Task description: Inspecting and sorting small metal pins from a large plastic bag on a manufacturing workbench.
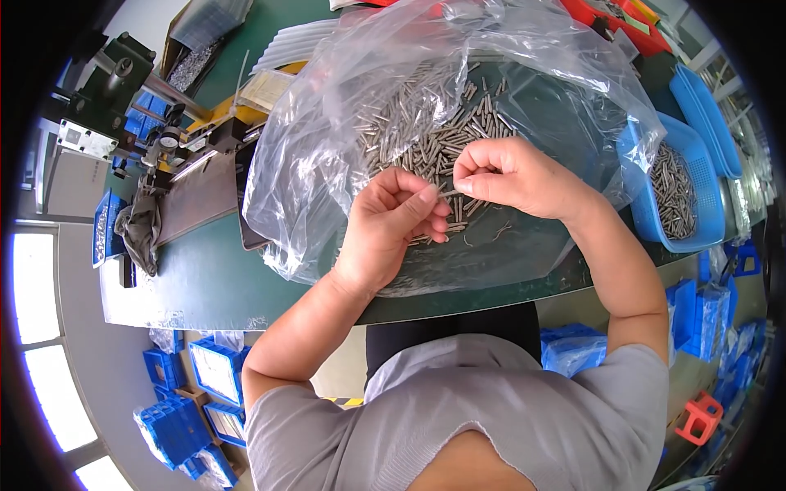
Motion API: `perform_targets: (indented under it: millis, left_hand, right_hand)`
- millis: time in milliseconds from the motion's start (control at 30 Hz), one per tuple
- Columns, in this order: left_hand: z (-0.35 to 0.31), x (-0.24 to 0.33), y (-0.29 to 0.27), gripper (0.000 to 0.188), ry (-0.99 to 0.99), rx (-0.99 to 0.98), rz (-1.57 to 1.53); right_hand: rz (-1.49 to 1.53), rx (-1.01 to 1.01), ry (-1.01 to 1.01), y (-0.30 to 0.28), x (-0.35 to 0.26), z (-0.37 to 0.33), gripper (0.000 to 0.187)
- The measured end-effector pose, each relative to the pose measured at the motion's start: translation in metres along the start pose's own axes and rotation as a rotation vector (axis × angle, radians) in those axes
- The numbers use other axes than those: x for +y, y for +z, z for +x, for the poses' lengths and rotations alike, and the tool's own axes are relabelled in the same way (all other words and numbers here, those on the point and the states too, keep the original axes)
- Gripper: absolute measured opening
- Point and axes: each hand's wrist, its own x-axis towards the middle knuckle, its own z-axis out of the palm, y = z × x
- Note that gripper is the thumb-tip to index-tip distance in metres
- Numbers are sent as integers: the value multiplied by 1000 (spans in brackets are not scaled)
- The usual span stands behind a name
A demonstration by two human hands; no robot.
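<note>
My left hand is closed in a pinch, thumb against forefinger, at one end of a small metal pin. At the pin's other end my right hand pinches with thumb and forefinger. Only a short length of the pin shows between the fingertips. Beneath and beyond both hands lies a loose heap of similar silvery metal pins, spread on a large clear plastic bag. The bag's crumpled film covers part of the heap. A few thin strands lie near the heap's front.
The green table carries a blue basket of metal pins at the right, with another blue basket behind. At the left stand a bench machine and a dark cloth. Blue crates and a red stool are on the floor.
</note>
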Motion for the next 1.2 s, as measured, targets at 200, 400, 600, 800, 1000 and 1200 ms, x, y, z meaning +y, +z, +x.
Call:
perform_targets:
  millis: [200,400,600,800,1000,1200]
  left_hand:
    - [2,-1,-3,8,-44,-41,-127]
    - [2,-4,-5,7,-25,-83,-246]
    - [2,-2,-5,8,-39,-59,-231]
    - [3,-3,-6,8,-5,-57,-214]
    - [3,2,-8,7,41,43,-240]
    - [2,3,-11,8,45,53,-257]
  right_hand:
    - [216,84,-49,15,-13,-2,11]
    - [157,151,-74,19,-12,-3,10]
    - [317,168,-6,27,-12,1,11]
    - [408,184,-52,32,-4,4,14]
    - [1059,221,48,2,7,9,8]
    - [55,145,69,14,9,10,6]
